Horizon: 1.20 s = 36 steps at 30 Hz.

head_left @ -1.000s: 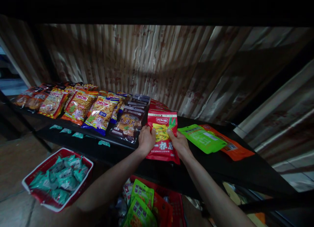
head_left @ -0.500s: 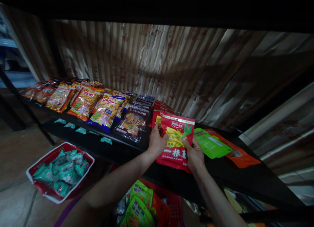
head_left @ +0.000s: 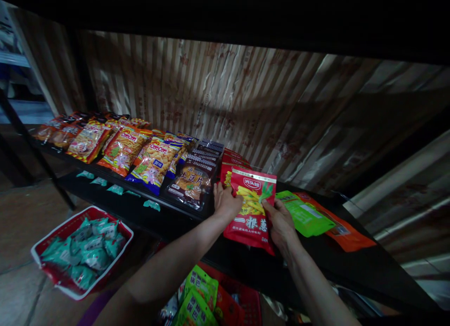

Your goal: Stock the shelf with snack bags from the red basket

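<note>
A red snack bag (head_left: 250,230) with yellow sticks and a green onion printed on it leans in front of more red bags (head_left: 230,163) of the same look. My left hand (head_left: 227,201) is closed at its left edge, with the thumb by the front and some fingers hidden behind. On the right edge my right hand (head_left: 280,220) pinches the bag, thumb on the front face. Dark potato-slice packs (head_left: 191,180) stand just left of my left hand. To the right of my right hand lie a flat green bag (head_left: 307,216) and an orange bag (head_left: 346,232).
Further left on the black shelf (head_left: 383,279) stand rows of snack bags (head_left: 151,162). A red and white basket (head_left: 79,295) of teal packets sits on the floor at left. Below the shelf are green bags (head_left: 198,307) in a red basket (head_left: 252,307). Striped sheeting (head_left: 225,91) hangs behind.
The front red bag has tilted slightly and sits a little lower against the bags behind. My left hand's fingers have shifted slightly along its left edge. The view has moved slightly.
</note>
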Each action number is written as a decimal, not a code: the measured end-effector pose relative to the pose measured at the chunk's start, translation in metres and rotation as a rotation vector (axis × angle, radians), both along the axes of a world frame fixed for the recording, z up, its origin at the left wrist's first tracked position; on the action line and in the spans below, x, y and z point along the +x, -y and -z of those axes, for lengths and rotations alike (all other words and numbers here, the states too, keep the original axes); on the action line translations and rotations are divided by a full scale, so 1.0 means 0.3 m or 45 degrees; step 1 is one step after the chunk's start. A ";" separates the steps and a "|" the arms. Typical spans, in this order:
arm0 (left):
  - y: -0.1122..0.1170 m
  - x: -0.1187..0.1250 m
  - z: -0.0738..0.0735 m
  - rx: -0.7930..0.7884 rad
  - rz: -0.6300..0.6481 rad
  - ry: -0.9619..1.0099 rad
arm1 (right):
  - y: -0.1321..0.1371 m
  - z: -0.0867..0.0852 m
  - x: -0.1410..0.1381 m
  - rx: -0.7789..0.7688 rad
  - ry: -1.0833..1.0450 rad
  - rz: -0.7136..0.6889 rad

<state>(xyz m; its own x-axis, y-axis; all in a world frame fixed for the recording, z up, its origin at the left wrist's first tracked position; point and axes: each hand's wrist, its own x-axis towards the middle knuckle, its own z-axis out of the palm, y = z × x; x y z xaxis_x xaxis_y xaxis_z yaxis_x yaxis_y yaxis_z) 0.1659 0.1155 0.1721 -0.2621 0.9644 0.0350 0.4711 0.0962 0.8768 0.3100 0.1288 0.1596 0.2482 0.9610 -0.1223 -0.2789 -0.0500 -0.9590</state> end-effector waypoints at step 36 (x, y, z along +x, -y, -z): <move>-0.079 -0.064 0.096 0.126 0.027 0.359 | -0.062 -0.011 -0.069 -0.140 -0.040 -0.096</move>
<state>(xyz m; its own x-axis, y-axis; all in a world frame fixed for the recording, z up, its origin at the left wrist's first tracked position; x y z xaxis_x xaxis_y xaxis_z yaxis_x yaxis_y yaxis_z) 0.1467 0.1390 0.1433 -0.2546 0.9653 0.0581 0.2086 -0.0038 0.9780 0.2893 0.1474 0.1629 0.1700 0.9571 -0.2346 -0.3002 -0.1764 -0.9374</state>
